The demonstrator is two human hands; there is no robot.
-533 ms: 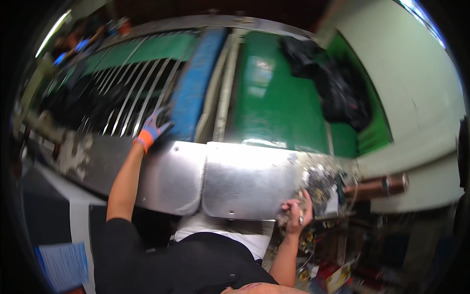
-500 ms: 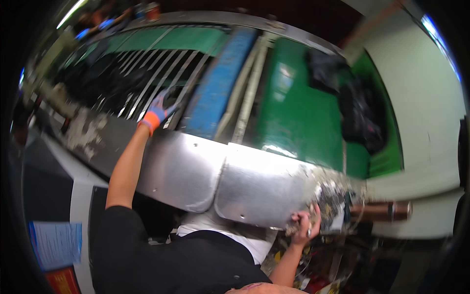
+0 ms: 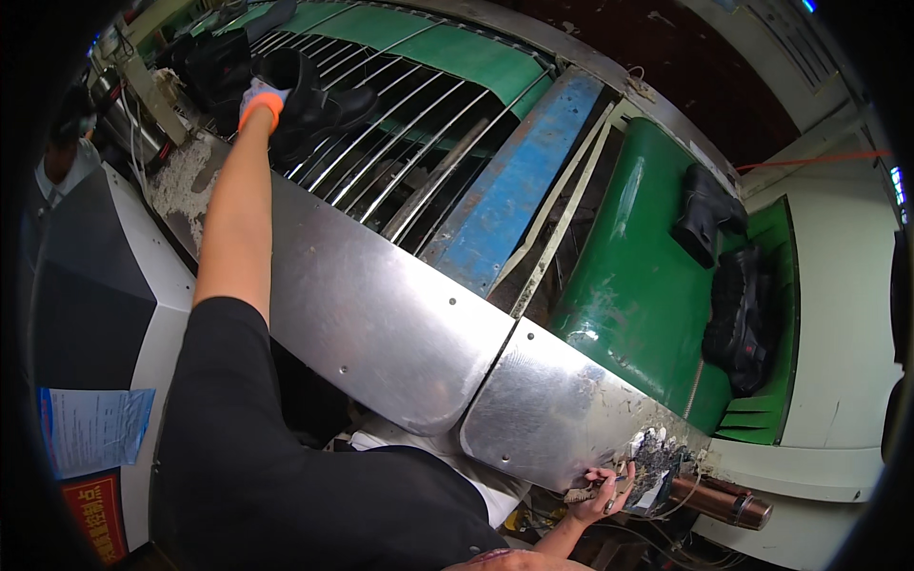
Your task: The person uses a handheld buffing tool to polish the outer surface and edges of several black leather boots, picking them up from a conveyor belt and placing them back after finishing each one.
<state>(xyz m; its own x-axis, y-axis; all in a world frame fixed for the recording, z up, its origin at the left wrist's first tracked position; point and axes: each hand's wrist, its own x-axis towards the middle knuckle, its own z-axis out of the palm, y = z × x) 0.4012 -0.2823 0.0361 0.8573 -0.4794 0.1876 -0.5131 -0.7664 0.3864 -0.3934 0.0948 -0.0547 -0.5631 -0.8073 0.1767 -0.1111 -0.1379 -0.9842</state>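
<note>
My left hand [image 3: 262, 95], in a pale glove with an orange cuff, is at the far left with its fingers at the top of a black boot [image 3: 303, 112]. The fingers appear closed on the boot's shaft, partly hidden by it. Beneath the boot run the metal bars of a roller conveyor [image 3: 381, 181]. Bare and curled, my right hand [image 3: 609, 493] is low at the right by the steel plate's edge. Its fingers are bent round a small slim thing too small to name.
More black boots [image 3: 211, 68] stand at the far left. Two boots, one upper [image 3: 705, 214] and one lower [image 3: 738, 319], lie on the green belt [image 3: 614, 257] by a machine opening. A blue beam [image 3: 519, 181] divides bars and belt. Steel plates [image 3: 390, 314] edge the near side; a copper-coloured cylinder [image 3: 728, 502] juts out right.
My left hand has gone from spread open over the bars to the boot farther left and away. My right hand stays curled near the plate's edge. The view has turned.
</note>
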